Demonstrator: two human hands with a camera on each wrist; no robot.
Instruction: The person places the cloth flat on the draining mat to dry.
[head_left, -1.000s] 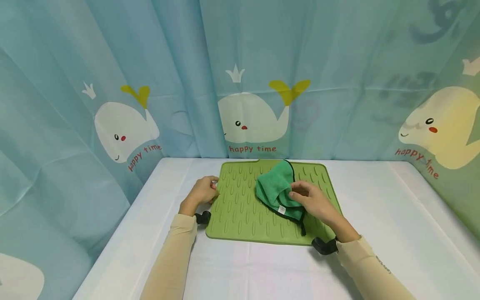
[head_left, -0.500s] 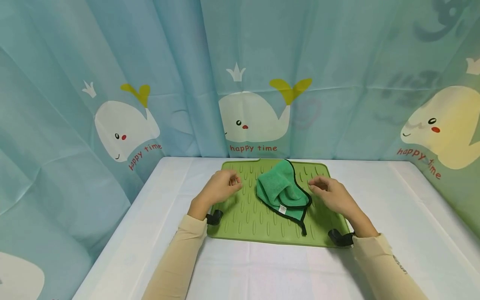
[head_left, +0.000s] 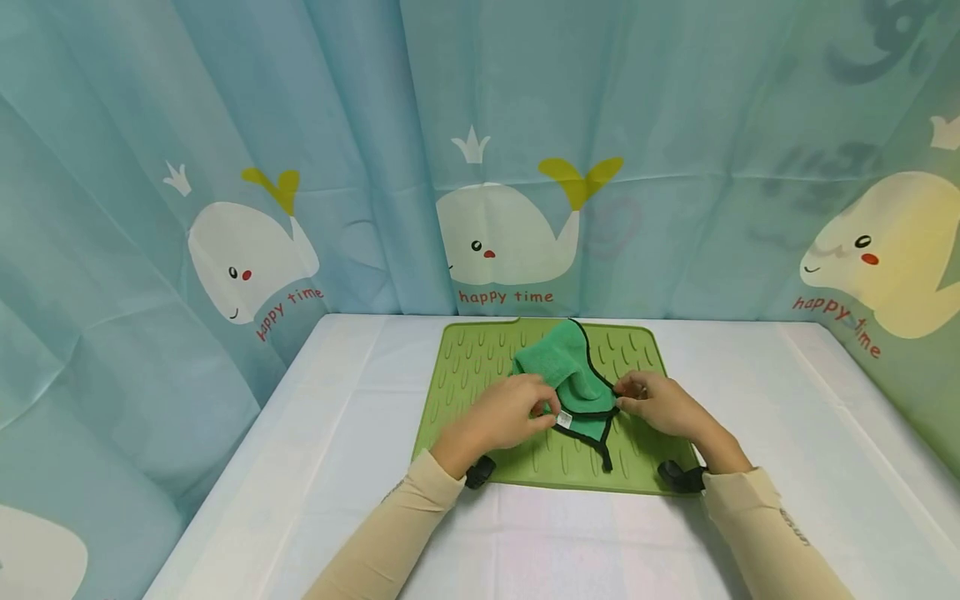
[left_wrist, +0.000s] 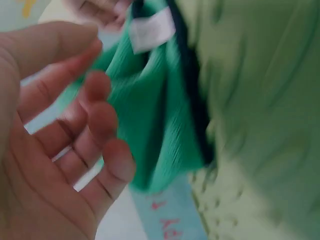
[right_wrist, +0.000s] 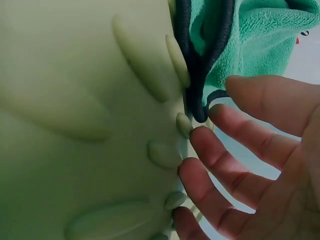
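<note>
A green cloth (head_left: pixel 562 358) with black trim and a white tag (head_left: pixel 564 419) lies rumpled and partly folded on a green ridged mat (head_left: pixel 468 367). My left hand (head_left: pixel 510 414) is at the cloth's near left side, hiding part of it. In the left wrist view its loosely bent fingers (left_wrist: pixel 102 117) hold nothing, with the cloth (left_wrist: pixel 142 115) just beyond them. At the cloth's right corner, my right hand (head_left: pixel 663 406) pinches the black trim between thumb and index finger. The right wrist view shows that trim (right_wrist: pixel 218 94) at the fingertips, the other fingers spread over the mat.
The mat lies on a table with a white cover (head_left: pixel 765 400). Behind and beside the table hangs a blue-green curtain (head_left: pixel 675 242) printed with whales. Each wrist carries a black camera mount (head_left: pixel 681 477).
My left hand has left the mat's left edge and moved right and nearer, up to the cloth. The right hand let go of the cloth, drew right, then came to its right corner.
</note>
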